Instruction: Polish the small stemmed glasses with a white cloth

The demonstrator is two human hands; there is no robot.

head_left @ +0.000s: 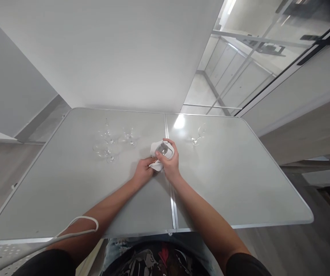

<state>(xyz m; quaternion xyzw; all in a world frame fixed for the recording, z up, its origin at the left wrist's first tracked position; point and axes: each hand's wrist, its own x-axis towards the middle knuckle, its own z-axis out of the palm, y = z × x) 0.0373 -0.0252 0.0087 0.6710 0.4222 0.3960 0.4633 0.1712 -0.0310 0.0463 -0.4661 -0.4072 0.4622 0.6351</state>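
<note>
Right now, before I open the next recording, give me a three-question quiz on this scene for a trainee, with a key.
1. True or false: the lone glass is on the part of the table to the right of the metal seam.

2. Where is the white cloth?
A) Over the person's shoulder
B) In the person's hands, against the held glass
C) On the floor

3. Which of the person's hands is nearer the lone glass?

Key:
1. True.
2. B.
3. The right hand; the left hand is farther from it.
</note>
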